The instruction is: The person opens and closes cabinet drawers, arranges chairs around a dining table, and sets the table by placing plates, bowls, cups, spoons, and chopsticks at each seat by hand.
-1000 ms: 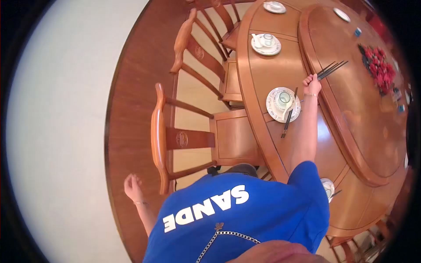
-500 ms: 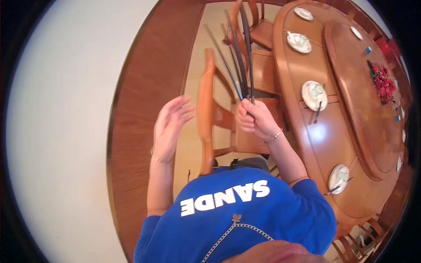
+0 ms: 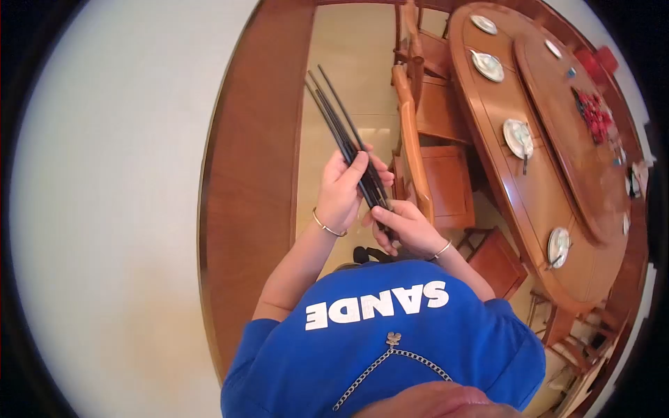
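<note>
A bundle of several dark chopsticks slants up and left in front of my chest. My left hand wraps round the bundle near its middle, thumb on top. Lower down, my right hand grips the thick ends of the same bundle. On the table to the right, a plate carries tableware, with dark chopsticks beside it. Another plate with chopsticks sits nearer the front end.
Wooden chairs stand between my hands and the round table. The table bears a raised turntable with red flowers. More plates lie farther back. A white wall is on the left.
My right hand has come back from over the table with the chopsticks. My left hand, apart and open half a second ago, has closed round the bundle. The view has shifted left.
</note>
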Motion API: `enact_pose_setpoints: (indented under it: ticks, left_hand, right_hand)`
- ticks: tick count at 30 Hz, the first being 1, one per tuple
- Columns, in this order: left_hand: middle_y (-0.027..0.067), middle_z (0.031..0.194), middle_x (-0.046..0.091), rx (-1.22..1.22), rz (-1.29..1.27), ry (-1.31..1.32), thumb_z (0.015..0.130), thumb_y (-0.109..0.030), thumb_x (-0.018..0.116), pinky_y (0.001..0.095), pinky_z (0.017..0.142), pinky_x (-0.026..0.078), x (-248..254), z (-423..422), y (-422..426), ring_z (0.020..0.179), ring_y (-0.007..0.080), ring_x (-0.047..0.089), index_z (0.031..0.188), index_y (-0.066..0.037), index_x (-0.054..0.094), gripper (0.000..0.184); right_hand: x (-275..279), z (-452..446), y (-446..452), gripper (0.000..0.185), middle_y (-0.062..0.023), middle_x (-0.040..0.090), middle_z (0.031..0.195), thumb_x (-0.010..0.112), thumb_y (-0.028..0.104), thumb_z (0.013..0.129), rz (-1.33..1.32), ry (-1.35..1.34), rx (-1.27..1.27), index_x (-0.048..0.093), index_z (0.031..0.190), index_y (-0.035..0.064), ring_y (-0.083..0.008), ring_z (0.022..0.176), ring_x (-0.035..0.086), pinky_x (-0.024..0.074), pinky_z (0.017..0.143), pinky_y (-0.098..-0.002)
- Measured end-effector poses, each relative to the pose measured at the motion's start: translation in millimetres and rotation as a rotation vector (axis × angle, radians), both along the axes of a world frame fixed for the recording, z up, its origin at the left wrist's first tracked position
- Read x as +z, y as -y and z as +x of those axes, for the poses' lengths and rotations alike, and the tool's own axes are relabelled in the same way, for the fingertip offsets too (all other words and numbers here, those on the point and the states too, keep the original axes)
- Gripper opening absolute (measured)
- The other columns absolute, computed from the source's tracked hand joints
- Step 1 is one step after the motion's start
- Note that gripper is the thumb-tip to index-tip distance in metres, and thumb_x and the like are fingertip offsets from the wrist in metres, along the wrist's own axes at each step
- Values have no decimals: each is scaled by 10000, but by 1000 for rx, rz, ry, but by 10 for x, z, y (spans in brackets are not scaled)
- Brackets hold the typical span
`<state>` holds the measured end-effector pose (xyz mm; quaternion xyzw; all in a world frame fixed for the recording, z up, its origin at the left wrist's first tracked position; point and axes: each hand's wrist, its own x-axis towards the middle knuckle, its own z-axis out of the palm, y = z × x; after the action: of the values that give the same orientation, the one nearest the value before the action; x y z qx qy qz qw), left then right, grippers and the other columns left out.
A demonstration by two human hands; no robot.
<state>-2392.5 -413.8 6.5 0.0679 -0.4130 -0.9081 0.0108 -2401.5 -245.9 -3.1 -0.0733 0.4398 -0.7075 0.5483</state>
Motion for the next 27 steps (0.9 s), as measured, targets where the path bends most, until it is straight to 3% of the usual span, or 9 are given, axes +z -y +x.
enact_pose_setpoints:
  ticks: [2,4,6,7,10,11,19,24,27]
  left_hand:
    - [126,916,628,47,-33,33,1005,-183,489,390,755,583,-6,10,88,834,247,673,1146,-25,472,212]
    - [147,931,635,37,-62,30,1008,-176,481,401,770,585,-1,-41,98,858,261,678,1134,-25,470,197]
    - [179,967,641,48,-43,29,1010,-169,473,417,796,586,-10,-149,96,892,283,679,1128,-23,467,189]
    - [211,1018,637,35,-31,20,1010,-164,469,429,818,582,-22,-206,88,921,304,677,1132,-20,461,189]
    - [221,1048,632,-21,-55,5,1012,-165,465,433,834,576,15,-417,113,950,318,672,1141,-21,456,194]
    - [239,1091,622,-83,-62,-39,1015,-166,454,448,875,558,-15,-523,162,1000,335,657,1165,-14,445,213]
    - [274,1283,542,-553,-315,-302,1020,-221,440,450,991,473,173,-1934,526,1165,368,577,1318,46,350,410]
    - [265,1341,497,-651,-287,-229,1020,-240,436,450,987,478,241,-3052,698,1184,370,564,1386,32,303,476]
    - [271,1332,499,-620,-330,-278,1032,-204,389,464,972,495,338,-3607,828,1185,382,559,1444,12,239,489]
  right_hand:
    - [78,96,106,301,-46,574,658,518,270,999,136,-337,-155,561,842,17,-142,531,572,457,444,-277]
    - [103,82,129,243,-68,602,675,540,206,984,174,-386,-212,560,848,6,-158,571,618,506,491,-298]
    - [34,-19,173,227,-76,606,662,557,193,972,303,-856,-260,547,852,1,-152,579,627,506,502,-297]
    - [-3,-91,168,220,-124,605,646,575,186,956,378,-974,-261,537,851,-3,-240,571,632,499,517,-360]
    - [-129,-271,180,227,-175,592,638,585,191,948,456,-1168,-342,528,837,1,-352,583,611,476,532,-419]
    - [-65,-351,184,212,-211,588,657,582,186,944,473,-1086,-319,521,865,-2,-412,618,591,458,552,-463]
    - [-326,-1533,266,155,-146,614,651,590,123,918,551,-1248,-443,496,873,8,-358,604,617,477,543,-444]
    - [-248,-2497,441,137,-136,628,663,588,105,913,513,-1141,-535,490,872,18,-348,579,621,486,530,-427]
    - [-220,-3009,513,81,-114,632,673,554,76,927,514,-1336,-658,503,927,13,-301,562,629,483,509,-388]
